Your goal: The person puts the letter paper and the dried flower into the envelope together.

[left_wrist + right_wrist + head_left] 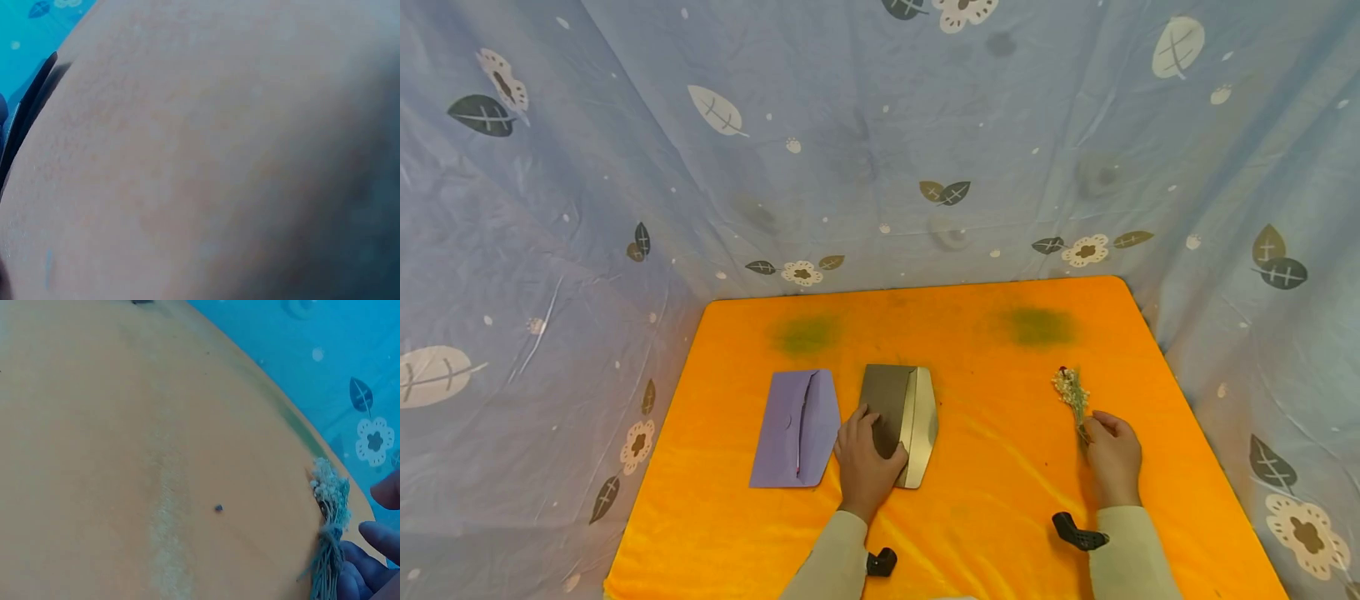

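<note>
In the head view my left hand [867,467] rests over the lower left part of a brown envelope [886,390], fingers and thumb spread. The envelope's pale gold flap [925,429] lies unfolded to the right. My right hand [1114,454] is beside a small bunch of dried flowers [1070,387], by its stems. The right wrist view shows lower fingers [362,569] against the tied stems of the bunch [329,512], while thumb and forefinger stand apart from it. Skin fills most of the left wrist view, with a dark edge [28,103] at its upper left.
A purple envelope [780,429], flap unfolded to the right, lies left of the brown one. An orange cloth [985,492] covers the table. Blue patterned curtains [865,142] surround it at the back and sides. A tiny dark speck [218,508] lies on the cloth.
</note>
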`<state>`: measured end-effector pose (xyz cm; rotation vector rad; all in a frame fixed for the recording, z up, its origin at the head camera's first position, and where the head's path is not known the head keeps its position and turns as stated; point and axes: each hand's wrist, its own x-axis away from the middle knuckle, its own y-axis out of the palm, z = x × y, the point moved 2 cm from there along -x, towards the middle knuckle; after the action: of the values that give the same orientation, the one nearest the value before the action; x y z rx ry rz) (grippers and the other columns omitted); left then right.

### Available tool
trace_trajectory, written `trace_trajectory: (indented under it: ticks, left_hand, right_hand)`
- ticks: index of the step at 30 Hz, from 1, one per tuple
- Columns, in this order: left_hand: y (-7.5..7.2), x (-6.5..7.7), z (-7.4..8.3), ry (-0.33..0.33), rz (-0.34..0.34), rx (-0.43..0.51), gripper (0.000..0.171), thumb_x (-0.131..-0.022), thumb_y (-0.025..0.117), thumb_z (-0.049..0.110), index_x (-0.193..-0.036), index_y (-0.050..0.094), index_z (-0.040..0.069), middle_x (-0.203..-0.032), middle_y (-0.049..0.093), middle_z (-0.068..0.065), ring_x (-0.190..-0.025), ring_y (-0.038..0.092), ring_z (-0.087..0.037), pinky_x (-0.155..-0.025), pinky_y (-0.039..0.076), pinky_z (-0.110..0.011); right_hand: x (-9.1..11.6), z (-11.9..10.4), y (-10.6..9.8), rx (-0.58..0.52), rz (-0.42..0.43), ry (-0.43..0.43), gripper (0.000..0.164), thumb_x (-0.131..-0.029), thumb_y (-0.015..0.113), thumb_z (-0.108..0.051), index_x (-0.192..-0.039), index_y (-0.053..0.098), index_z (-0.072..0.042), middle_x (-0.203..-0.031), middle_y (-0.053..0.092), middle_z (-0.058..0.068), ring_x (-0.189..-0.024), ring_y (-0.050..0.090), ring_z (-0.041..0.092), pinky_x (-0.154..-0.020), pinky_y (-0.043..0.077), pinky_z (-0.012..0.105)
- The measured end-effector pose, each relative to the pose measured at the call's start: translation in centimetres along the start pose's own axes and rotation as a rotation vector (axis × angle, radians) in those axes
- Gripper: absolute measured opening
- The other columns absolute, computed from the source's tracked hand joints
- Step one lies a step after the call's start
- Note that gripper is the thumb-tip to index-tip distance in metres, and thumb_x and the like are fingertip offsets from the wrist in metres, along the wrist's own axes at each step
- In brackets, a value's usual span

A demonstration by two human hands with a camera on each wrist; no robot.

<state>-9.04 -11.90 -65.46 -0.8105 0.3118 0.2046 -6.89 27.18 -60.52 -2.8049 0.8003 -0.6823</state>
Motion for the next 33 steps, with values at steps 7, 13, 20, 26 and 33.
trace_trajectory:
  ticks: [7,13,20,26,33]
  left_hand:
    - [0.1,0.0,-0.1,-0.001,-0.001,-0.014,0.06,-0.084,0.086,0.031,-0.136,0.065,0.01,-0.159,0.051,-0.012,-0.14,0.046,-0.039,-0.112,0.031,-0.063]
    - [0.0,0.0,-0.1,-0.013,-0.017,-0.012,0.06,-0.085,0.086,0.032,-0.137,0.065,0.011,-0.16,0.051,-0.011,-0.14,0.045,-0.038,-0.113,0.031,-0.062]
    - [0.0,0.0,-0.1,-0.022,-0.026,-0.015,0.06,-0.085,0.086,0.032,-0.137,0.065,0.011,-0.16,0.05,-0.011,-0.14,0.045,-0.038,-0.114,0.03,-0.061]
    - [-0.1,0.0,0.0,-0.008,-0.008,-0.006,0.06,-0.084,0.087,0.031,-0.136,0.066,0.01,-0.159,0.051,-0.012,-0.138,0.046,-0.039,-0.112,0.031,-0.063]
    - [-0.1,0.0,0.1,-0.019,-0.018,0.001,0.059,-0.084,0.086,0.03,-0.136,0.065,0.01,-0.16,0.051,-0.013,-0.139,0.045,-0.039,-0.113,0.03,-0.062]
  right_hand:
    - [0.5,0.0,1.0,0.106,-0.086,-0.053,0.054,-0.113,0.057,-0.035,-0.154,0.052,0.0,-0.133,0.059,0.015,-0.102,0.059,0.019,-0.074,0.05,0.02]
    - [0.8,0.7,1.7,0.166,-0.087,-0.119,0.054,-0.112,0.057,-0.036,-0.153,0.052,-0.001,-0.134,0.06,0.017,-0.108,0.061,0.028,-0.074,0.049,0.019]
    - [0.5,0.3,2.1,0.192,-0.07,-0.162,0.054,-0.113,0.057,-0.031,-0.154,0.049,0.004,-0.141,0.057,0.023,-0.125,0.058,0.039,-0.093,0.05,0.034]
    - [-0.4,-0.6,2.3,0.073,-0.097,-0.088,0.058,-0.112,0.06,-0.025,-0.158,0.042,0.006,-0.14,0.053,0.021,-0.11,0.063,0.023,-0.082,0.053,0.02]
    - [-1.0,-1.1,2.6,-0.114,-0.136,-0.006,0.065,-0.112,0.06,-0.016,-0.165,0.03,0.004,-0.141,0.046,0.017,-0.093,0.067,0.007,-0.084,0.058,0.022]
